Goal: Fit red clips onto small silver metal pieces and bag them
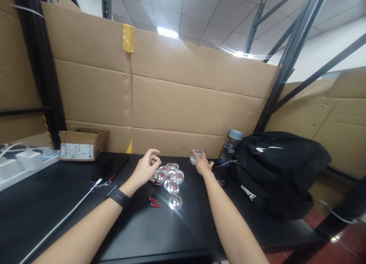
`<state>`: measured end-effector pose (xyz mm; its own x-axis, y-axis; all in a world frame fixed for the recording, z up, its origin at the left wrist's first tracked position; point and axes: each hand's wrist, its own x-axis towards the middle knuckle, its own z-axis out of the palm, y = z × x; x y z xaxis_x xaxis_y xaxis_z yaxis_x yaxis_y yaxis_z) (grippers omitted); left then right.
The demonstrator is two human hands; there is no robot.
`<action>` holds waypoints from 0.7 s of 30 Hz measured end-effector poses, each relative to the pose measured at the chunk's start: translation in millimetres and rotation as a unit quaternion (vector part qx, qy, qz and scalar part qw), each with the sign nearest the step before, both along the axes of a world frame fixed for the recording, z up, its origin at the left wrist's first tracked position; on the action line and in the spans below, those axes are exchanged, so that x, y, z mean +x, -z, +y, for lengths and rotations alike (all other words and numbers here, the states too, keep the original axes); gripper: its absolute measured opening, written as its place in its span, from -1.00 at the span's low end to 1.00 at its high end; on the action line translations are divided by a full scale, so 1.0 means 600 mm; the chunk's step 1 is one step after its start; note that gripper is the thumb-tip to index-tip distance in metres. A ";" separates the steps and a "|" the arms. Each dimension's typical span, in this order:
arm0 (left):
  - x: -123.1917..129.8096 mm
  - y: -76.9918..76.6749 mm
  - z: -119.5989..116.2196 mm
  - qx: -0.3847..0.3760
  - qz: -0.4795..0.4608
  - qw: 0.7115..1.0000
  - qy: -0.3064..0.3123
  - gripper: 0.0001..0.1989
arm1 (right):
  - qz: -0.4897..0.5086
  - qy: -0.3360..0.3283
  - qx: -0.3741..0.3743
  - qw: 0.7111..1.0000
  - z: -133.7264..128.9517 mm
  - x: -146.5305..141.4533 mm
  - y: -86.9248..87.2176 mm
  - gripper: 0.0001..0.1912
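Observation:
A pile of silvery finger cymbals (171,175), several with red loops, lies on the black table. My left hand (147,167), wearing a dark watch, hovers at the pile's left edge, its fingers loosely bent and apart with nothing seen between them. One cymbal (175,202) lies alone in front of the pile, showing a hole at its centre. Two red loops (154,202) rest left of it. Farther back, my right hand (203,164) has its fingers on a small clear plastic box (196,156) near the cardboard wall; part of its grip is hidden.
At right stand a black backpack (280,172) and a clear bottle with a blue lid (230,146). A small open carton (82,144), a power strip (31,168) and a white cable (65,216) lie left. A cardboard wall (183,100) closes off the back.

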<state>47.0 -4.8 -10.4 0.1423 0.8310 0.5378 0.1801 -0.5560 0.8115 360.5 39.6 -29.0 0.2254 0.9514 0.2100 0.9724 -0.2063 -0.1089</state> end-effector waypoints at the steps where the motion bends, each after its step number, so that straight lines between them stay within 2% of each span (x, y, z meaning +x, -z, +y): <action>1: 0.000 0.001 0.001 0.001 0.001 1.000 -0.001 -0.69 | -0.005 0.003 -0.004 1.000 0.000 -0.001 -0.001 -0.19; 7: 0.001 0.001 0.001 0.016 0.019 1.000 -0.009 -0.69 | -0.026 0.005 -0.011 1.000 -0.002 -0.008 -0.003 -0.16; 15: 0.001 0.000 0.000 0.015 0.027 1.000 -0.006 -0.74 | -0.039 -0.006 -0.002 0.999 0.000 -0.009 -0.001 -0.23; 21: 0.002 -0.002 -0.003 0.013 0.024 1.000 0.001 -0.73 | -0.033 -0.019 0.007 0.999 -0.001 -0.008 0.001 -0.41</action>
